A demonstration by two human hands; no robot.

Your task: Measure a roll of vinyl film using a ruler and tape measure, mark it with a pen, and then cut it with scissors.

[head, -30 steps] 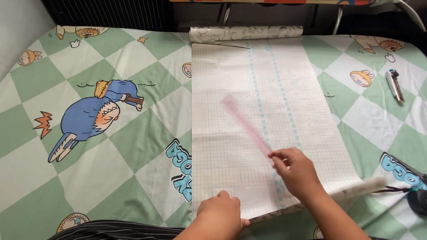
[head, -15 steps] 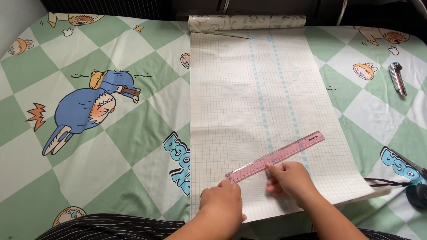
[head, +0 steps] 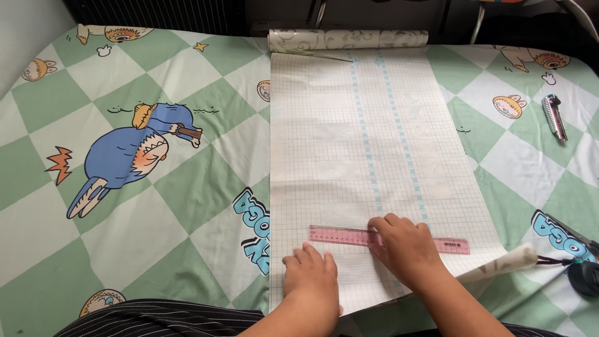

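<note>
A long sheet of gridded backing paper lies unrolled on a bed, its roll at the far end. Near the sheet's close edge lies a pink ruler, almost level across the paper. My right hand presses flat on the ruler's middle, covering part of it. Just below the ruler's left end, my left hand rests palm down on the paper with fingers together. Neither hand grips anything.
The bedsheet is green-and-white checked with cartoon prints. A utility knife lies at the far right. A dark round object with a cord sits at the right edge. The sheet's near right corner curls up.
The ruler swung from a slant to nearly level across the paper. My right hand shifted onto its middle and my left hand slid slightly leftward and down.
</note>
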